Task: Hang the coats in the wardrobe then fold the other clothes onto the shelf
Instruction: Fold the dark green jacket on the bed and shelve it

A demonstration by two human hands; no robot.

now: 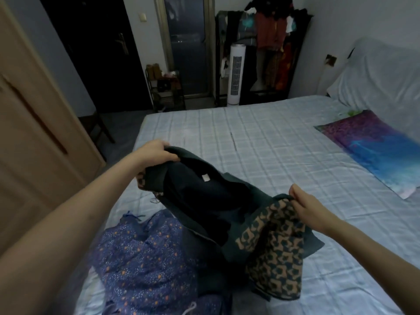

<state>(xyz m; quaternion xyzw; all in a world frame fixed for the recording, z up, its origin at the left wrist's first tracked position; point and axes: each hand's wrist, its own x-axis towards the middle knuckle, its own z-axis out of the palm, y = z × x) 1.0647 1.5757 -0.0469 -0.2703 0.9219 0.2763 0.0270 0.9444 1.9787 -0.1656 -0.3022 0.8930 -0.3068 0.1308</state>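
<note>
A dark green coat with a tan-and-dark patterned panel hangs lifted over the bed, its dark lining and a small white label facing me. My left hand grips the coat's upper edge at the left. My right hand pinches the other edge, next to the patterned panel. A blue flower-print garment lies crumpled on the bed below the coat, at the near left.
The bed has a pale checked sheet, a purple-blue pillow at the right and a white cover behind it. A wooden wardrobe door stands at the left. Beyond the bed are a white tower fan, a clothes rack and a shoe shelf.
</note>
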